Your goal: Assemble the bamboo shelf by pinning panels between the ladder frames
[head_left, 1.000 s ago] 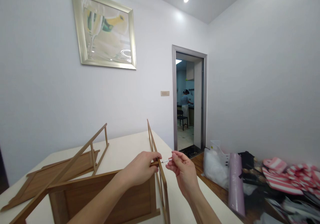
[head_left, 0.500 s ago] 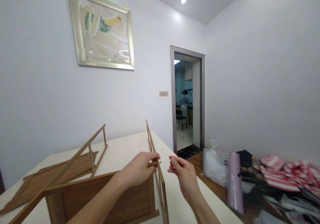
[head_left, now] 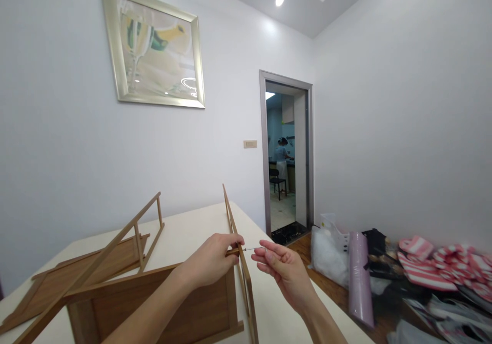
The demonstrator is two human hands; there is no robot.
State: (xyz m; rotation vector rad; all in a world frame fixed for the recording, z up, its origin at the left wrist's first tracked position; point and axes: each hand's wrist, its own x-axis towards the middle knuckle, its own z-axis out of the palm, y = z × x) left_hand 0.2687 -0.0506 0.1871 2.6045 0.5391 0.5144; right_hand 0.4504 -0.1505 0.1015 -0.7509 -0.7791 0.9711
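Brown wooden furniture pieces stand partly joined on a white table. My left hand is closed around the joint where a wooden rail meets the upright side frame. From my right hand, a thin silvery hex key reaches left to a small screw in the outer face of that frame. Thumb and fingertips pinch the key's outer end. Beneath my left forearm sits a wooden shelf panel. Farther left, a second side frame leans up beside another panel lying flat.
Past the table's right edge, a purple roll, a clear plastic bag and red-and-white striped cloth lie on the floor. A doorway opens ahead, with a person standing in the room beyond. A framed picture hangs on the wall.
My right hand's fingers have shifted and spread a little around the key, and the hand has turned. My left hand keeps its hold on the frame. The view has moved slightly.
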